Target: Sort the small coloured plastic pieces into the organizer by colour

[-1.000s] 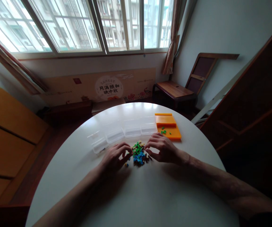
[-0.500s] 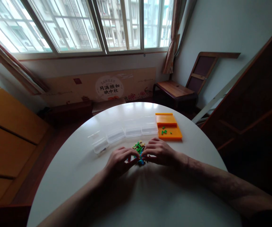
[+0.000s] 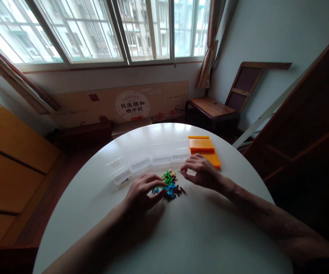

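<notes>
A small heap of toy building bricks [image 3: 170, 189], blue, green, tan and dark brown, lies on the white round table. My left hand [image 3: 146, 190] rests at the heap's left side, thumb and fingers apart, the fingertips at the blue bricks. Just right of the heap, my right hand [image 3: 197, 170] pinches a tiny green brick [image 3: 179, 171] between thumb and forefinger. This hand partly covers the orange tray [image 3: 214, 159] behind it. One green piece on the tray shows above the knuckles; the others there are hidden.
Several clear plastic boxes [image 3: 140, 163] stand in a curved row left of the orange tray, lids raised behind them. Beyond the table's far edge are a wooden chair [image 3: 213, 107] and a printed panel [image 3: 164, 99] beneath the window.
My right hand has moved right and up, away from the heap toward the orange tray, with a green brick in its fingertips. My left hand has shifted slightly left and its fingers have parted.
</notes>
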{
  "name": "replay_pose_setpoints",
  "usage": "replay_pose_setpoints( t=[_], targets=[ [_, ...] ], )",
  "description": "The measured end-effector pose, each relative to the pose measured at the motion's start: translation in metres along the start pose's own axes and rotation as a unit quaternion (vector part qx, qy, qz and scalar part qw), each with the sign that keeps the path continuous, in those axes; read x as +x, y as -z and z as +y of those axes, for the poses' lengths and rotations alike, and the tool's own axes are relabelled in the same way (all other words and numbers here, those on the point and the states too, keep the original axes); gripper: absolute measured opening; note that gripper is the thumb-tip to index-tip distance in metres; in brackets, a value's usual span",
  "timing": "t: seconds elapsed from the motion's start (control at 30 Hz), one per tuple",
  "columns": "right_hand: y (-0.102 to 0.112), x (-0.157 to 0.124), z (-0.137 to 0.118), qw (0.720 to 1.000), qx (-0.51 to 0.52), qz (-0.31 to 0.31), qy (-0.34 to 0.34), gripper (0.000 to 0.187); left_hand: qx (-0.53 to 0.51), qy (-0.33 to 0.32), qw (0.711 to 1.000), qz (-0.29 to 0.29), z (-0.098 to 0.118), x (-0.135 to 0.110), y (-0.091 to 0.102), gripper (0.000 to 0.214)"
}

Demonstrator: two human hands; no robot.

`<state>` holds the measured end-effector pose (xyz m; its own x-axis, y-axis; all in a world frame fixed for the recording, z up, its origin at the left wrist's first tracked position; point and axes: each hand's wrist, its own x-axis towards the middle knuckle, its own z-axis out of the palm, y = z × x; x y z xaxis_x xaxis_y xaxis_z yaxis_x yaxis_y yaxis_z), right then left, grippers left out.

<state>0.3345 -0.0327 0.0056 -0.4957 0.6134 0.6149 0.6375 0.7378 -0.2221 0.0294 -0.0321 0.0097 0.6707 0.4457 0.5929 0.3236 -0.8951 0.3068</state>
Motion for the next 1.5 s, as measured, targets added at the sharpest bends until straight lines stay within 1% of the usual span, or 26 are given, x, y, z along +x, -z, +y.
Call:
replay_pose_setpoints(
  t=[0.1,0.23,0.33,0.4,0.5,0.6,0.73,0.83,1.0,1.1,1.17,1.37,1.5],
  targets=[
    [0.015,-0.005,0.023,0.994,-0.077,-0.012,-0.079,0.012,-0.003,-0.018,1.0,-0.016,0.001,0.0,0.002,0.008],
    [0.027,-0.011,0.042,0.971,-0.161,-0.046,-0.169,0.01,0.01,-0.036,0.999,-0.029,0.003,0.001,0.001,0.01],
    [0.029,-0.013,0.046,0.95,-0.203,-0.07,-0.228,0.01,0.018,-0.051,0.998,-0.024,0.002,0.001,-0.001,0.012],
    [0.028,-0.013,0.046,0.939,-0.219,-0.077,-0.255,0.013,0.023,-0.059,0.998,-0.026,0.0,0.001,-0.003,0.015],
    [0.026,-0.011,0.041,0.937,-0.215,-0.067,-0.267,0.018,0.031,-0.063,0.997,-0.037,-0.003,-0.001,-0.004,0.018],
    [0.023,-0.007,0.031,0.956,-0.174,-0.045,-0.232,0.019,0.026,-0.063,0.997,-0.046,-0.003,-0.001,-0.005,0.016],
    [0.014,-0.003,0.013,0.983,-0.109,-0.03,-0.143,0.023,0.017,-0.058,0.996,-0.062,-0.002,0.0,-0.003,0.015],
    [0.004,-0.002,0.0,0.993,-0.064,-0.029,-0.092,0.024,0.018,-0.05,0.996,-0.075,-0.001,0.001,-0.002,0.013],
    [-0.008,-0.002,-0.011,0.999,-0.019,-0.013,-0.04,0.024,0.015,-0.04,0.997,-0.067,-0.001,0.0,-0.003,0.008],
    [-0.009,-0.001,-0.014,1.0,0.0,0.003,-0.012,0.021,0.016,-0.026,0.998,-0.055,0.001,0.0,-0.002,0.009],
    [-0.008,0.0,-0.015,1.0,0.011,0.007,0.0,0.016,0.016,-0.02,0.999,-0.045,0.002,0.0,0.0,0.009],
    [-0.008,0.001,-0.017,0.999,0.047,0.0,0.026,0.007,0.01,-0.016,1.0,-0.024,-0.001,-0.002,-0.001,0.012],
    [-0.007,0.002,-0.022,0.994,0.078,-0.02,0.077,0.008,0.0,-0.012,1.0,-0.019,-0.005,-0.003,-0.004,0.013]
  ],
)
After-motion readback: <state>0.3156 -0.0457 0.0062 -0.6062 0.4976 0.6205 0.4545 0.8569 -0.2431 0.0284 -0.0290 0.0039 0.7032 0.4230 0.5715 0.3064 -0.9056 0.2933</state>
